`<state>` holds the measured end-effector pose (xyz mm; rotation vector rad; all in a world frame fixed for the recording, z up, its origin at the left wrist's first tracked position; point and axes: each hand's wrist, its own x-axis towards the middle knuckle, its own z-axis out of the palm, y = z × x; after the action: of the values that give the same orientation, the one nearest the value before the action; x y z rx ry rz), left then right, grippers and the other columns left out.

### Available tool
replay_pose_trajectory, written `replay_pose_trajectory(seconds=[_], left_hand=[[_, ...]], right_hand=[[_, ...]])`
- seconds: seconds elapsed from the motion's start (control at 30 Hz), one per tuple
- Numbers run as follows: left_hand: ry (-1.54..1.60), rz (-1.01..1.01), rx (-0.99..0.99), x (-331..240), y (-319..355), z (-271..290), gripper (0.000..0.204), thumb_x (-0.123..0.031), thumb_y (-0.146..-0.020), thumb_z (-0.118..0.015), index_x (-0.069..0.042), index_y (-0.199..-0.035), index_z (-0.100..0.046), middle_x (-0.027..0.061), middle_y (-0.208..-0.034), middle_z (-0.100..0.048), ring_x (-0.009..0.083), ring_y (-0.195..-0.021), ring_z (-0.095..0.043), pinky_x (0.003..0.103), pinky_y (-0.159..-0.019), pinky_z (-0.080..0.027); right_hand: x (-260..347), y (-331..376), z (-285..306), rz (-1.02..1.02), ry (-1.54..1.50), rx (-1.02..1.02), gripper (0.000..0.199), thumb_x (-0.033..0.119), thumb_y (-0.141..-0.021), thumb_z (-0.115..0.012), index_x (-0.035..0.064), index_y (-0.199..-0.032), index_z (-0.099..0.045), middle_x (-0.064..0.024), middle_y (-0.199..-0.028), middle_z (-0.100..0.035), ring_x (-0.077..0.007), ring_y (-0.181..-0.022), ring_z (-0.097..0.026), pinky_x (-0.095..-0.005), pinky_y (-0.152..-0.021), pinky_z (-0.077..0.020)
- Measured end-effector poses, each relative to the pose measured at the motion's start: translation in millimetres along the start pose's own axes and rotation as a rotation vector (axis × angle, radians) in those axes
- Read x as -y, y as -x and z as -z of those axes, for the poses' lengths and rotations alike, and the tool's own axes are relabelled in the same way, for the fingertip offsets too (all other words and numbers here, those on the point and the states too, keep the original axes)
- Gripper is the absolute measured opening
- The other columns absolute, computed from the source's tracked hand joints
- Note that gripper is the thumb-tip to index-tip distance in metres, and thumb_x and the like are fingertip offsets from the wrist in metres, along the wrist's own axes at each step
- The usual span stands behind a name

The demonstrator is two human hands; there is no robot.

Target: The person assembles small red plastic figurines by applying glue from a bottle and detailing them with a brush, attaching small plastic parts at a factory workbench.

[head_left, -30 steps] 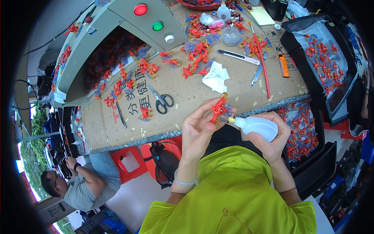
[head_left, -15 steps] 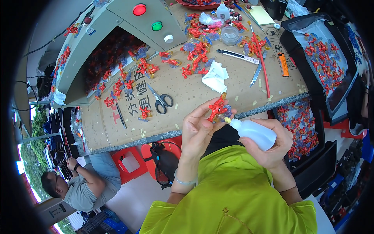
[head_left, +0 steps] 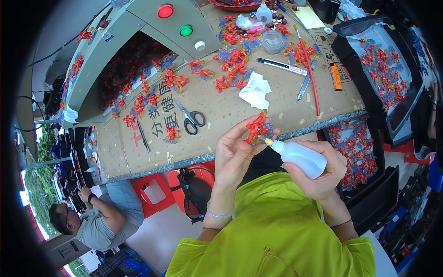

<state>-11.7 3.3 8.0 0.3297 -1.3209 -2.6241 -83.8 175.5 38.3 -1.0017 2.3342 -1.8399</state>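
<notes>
Between the fingertips of my left hand (head_left: 234,152) is a small red figurine (head_left: 255,129) with translucent purple and amber parts, held just over the table's front edge. My right hand (head_left: 320,173) wraps round a white squeeze bottle (head_left: 300,158), tilted so its yellow-based nozzle points left. The thin tip meets or nearly meets the figurine's lower side; actual contact is too small to tell. Beyond my hands lie a crumpled white tissue (head_left: 255,91) and several more red figurines (head_left: 233,69) on the cardboard-covered table (head_left: 217,115).
A grey machine (head_left: 152,21) with figurines in its opening stands at the left. Scissors (head_left: 190,119), a utility knife (head_left: 281,66), a red brush (head_left: 308,74) and an orange lighter (head_left: 335,77) lie on the table. Figurine-filled trays (head_left: 401,111) flank the right. Another person (head_left: 104,221) sits far left.
The bottle in my right hand has shifted very slightly left. My left hand and the figurine stay nearly still.
</notes>
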Motion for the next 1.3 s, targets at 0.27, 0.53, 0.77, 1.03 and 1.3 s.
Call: replay_pose_trajectory(seconds=[0.27,0.53,0.77,1.03,1.3], left_hand=[[0.012,0.018,-0.025,0,0,-1,0.067,-0.036,-0.085,-0.063,0.008,-0.131,-0.04,0.0217,-0.128,-0.051,0.0384,-0.111,-0.056,0.045,-0.092,-0.05],[0.023,-0.014,-0.033,1,0,1,0.066,-0.036,-0.086,-0.062,0.009,-0.13,-0.04,0.0217,-0.126,-0.051,0.0385,-0.11,-0.057,0.046,-0.094,-0.049],[0.079,-0.043,-0.005,4,1,4,0.064,-0.037,-0.087,-0.059,0.012,-0.125,-0.042,0.0221,-0.119,-0.055,0.0377,-0.103,-0.06,0.047,-0.09,-0.051],[0.107,-0.033,-0.007,2,6,3,0.065,-0.04,-0.085,-0.061,0.013,-0.119,-0.045,0.0214,-0.112,-0.058,0.0365,-0.098,-0.063,0.046,-0.087,-0.053],[0.093,-0.009,0.032,1,5,9,0.064,-0.044,-0.089,-0.054,0.013,-0.117,-0.046,0.0201,-0.108,-0.059,0.0342,-0.096,-0.064,0.042,-0.084,-0.055]], right_hand=[[2,1,0,-0.042,0.027,-0.012,0.036,0.011,-0.061,-0.081,-0.0011,-0.09,-0.063,-0.0113,-0.08,-0.069,-0.0166,-0.068,-0.067,-0.025,-0.06,-0.0505],[-4,-3,6,0.036,0.019,0.014,0.042,0.01,-0.063,-0.081,-0.0059,-0.097,-0.063,-0.0136,-0.08,-0.069,-0.0193,-0.07,-0.07,-0.0244,-0.06,-0.0531],[-58,-19,-10,-0.256,-0.344,-0.045,0.036,0.002,-0.077,-0.063,-0.0068,-0.111,-0.058,-0.0122,-0.104,-0.064,-0.0146,-0.094,-0.06,-0.0272,-0.083,-0.0458],[-110,-41,-57,-0.111,0.153,-0.049,0.033,0.002,-0.071,-0.069,0.0036,-0.102,-0.06,-0.0149,-0.089,-0.065,-0.0346,-0.084,-0.06,-0.0394,-0.075,-0.0462],[-87,-45,-41,-0.007,0.295,-0.086,0.035,-0.003,-0.074,-0.061,0.0019,-0.109,-0.06,-0.0166,-0.102,-0.062,-0.035,-0.094,-0.059,-0.0412,-0.086,-0.0438]])
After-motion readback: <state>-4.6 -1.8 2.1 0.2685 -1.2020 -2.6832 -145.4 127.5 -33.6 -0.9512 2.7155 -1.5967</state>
